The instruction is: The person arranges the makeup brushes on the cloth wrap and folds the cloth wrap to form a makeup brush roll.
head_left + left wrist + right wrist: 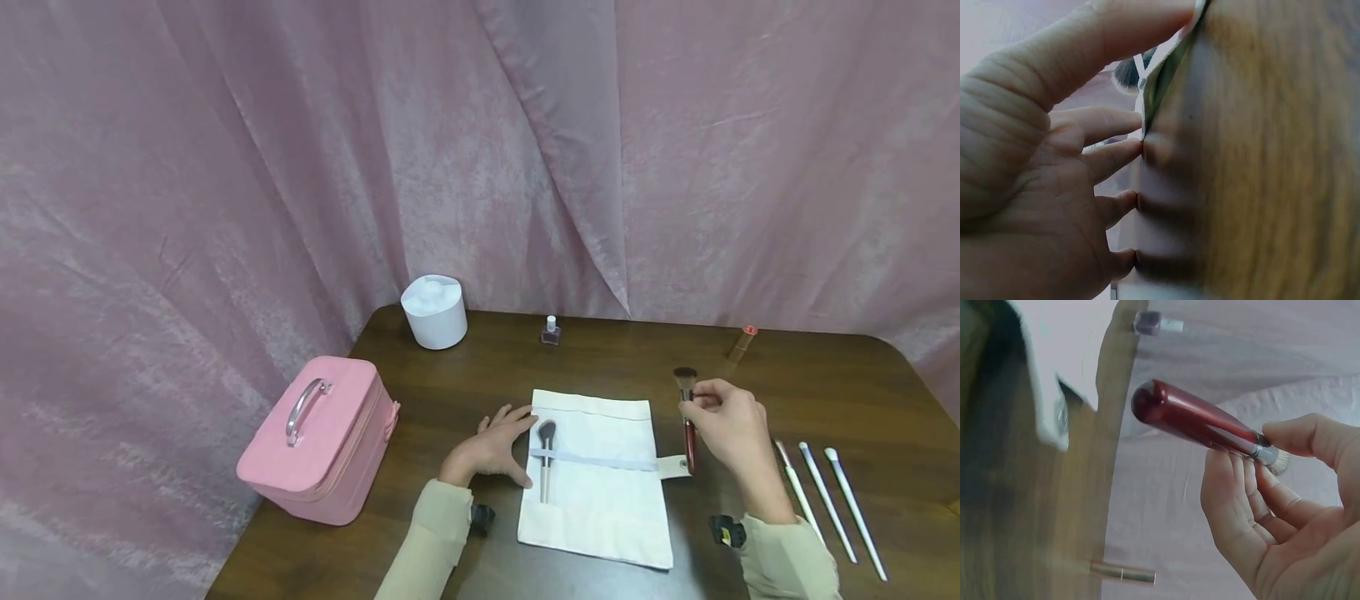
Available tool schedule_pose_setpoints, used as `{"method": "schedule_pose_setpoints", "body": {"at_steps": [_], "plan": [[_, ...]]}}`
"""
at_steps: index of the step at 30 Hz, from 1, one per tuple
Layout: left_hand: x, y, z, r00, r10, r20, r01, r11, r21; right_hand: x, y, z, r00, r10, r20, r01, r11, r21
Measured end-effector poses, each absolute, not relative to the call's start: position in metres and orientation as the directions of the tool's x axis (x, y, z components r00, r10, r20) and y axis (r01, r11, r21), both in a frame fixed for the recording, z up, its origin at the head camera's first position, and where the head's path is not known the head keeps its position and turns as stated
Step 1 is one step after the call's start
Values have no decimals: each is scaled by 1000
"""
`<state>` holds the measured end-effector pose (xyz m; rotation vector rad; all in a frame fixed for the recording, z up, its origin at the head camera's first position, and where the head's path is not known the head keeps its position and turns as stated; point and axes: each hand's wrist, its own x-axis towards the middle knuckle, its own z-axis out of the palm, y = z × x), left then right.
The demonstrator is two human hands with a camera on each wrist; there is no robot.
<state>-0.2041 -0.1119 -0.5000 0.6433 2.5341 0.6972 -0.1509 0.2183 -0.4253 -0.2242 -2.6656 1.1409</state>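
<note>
A red-handled makeup brush (1191, 415) is pinched between the thumb and fingers of my right hand (731, 421), held above the table with bristles up in the head view. My left hand (491, 450) rests at the left edge of a white cloth brush roll (600, 517), fingers spread, thumb and fingertips touching its edge. Another makeup brush (546, 462) with dark bristles sits on the roll, tucked under its pale elastic band (600, 459). From the roll's right side a snap tab (672, 467) sticks out, just beside the red handle.
Several slim white-handled brushes, one of them a brush (855, 512), lie right of the right forearm. A pink case (315, 442) stands at left. Farther back are a white tissue holder (435, 312), a nail polish bottle (551, 332) and a lipstick (742, 343), before a pink curtain (480, 167).
</note>
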Motion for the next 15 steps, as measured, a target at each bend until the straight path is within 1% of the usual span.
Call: {"method": "schedule_pose_setpoints", "body": {"at_steps": [4, 15], "plan": [[-204, -111, -498, -798, 536, -276, 317, 763, 564, -155, 211, -424, -956, 240, 169, 28, 648, -761], [-203, -111, -497, -800, 532, -276, 306, 759, 575, -165, 184, -424, -955, 258, 143, 4, 495, -869]]}}
